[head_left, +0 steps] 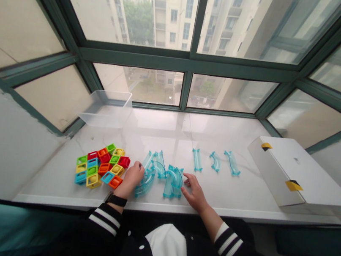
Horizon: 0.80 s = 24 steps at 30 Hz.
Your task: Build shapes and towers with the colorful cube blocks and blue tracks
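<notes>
Several translucent blue toy track pieces lie in a loose pile at the middle of the sill. At the pile's left side is my left hand, its fingers curled in against a track piece; the fingertips are partly hidden. My right hand rests just right of a stacked group of track pieces, fingers apart and holding nothing. Farther back on the right, a straight track piece, a short curved one and a longer wavy one are laid out in a row.
Left of my left hand sits a cluster of colourful hollow blocks. Behind them, a clear plastic bin stands by the window. A white box with yellow-and-black tabs occupies the right end of the marble sill.
</notes>
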Each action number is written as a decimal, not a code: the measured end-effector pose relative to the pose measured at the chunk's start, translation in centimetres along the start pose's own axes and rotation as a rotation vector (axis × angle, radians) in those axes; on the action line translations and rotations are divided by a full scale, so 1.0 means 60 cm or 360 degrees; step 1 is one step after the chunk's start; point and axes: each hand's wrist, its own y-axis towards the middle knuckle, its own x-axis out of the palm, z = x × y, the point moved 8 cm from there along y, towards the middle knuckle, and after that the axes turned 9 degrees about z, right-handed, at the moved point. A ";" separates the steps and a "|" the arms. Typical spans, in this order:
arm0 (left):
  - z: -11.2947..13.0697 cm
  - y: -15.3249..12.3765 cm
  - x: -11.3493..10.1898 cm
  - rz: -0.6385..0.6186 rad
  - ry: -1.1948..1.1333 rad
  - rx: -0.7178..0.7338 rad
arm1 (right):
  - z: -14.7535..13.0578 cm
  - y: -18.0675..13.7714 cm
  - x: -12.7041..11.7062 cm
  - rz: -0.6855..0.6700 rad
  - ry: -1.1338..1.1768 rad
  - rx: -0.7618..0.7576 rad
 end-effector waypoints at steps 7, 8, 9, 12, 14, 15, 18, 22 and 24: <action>0.003 -0.006 0.004 -0.0013 -0.0069 0.0085 | -0.004 0.002 -0.002 0.0011 -0.0002 -0.0019; 0.004 -0.006 0.006 -0.0018 -0.0082 0.0108 | -0.003 0.002 -0.002 0.0010 -0.0002 -0.0021; 0.005 -0.006 0.007 -0.0019 -0.0092 0.0126 | -0.003 0.002 -0.001 0.0009 -0.0003 -0.0024; 0.004 -0.004 0.009 0.0019 -0.0113 0.0133 | -0.002 0.001 0.000 0.0012 -0.0004 -0.0045; 0.002 -0.003 0.010 0.0064 -0.0133 0.0116 | -0.003 0.002 -0.001 0.0023 -0.0008 -0.0055; 0.002 -0.004 0.010 0.0088 -0.0149 0.0108 | -0.004 0.002 -0.002 0.0029 -0.0012 -0.0056; 0.000 -0.006 0.012 0.0161 -0.0213 0.0084 | -0.007 0.002 -0.004 0.0045 -0.0021 -0.0055; 0.000 -0.011 0.013 0.0254 -0.0350 0.0090 | -0.006 0.002 -0.003 0.0035 -0.0019 -0.0048; 0.001 -0.013 0.012 0.0294 -0.0434 0.0107 | -0.005 0.002 -0.002 0.0026 -0.0019 -0.0041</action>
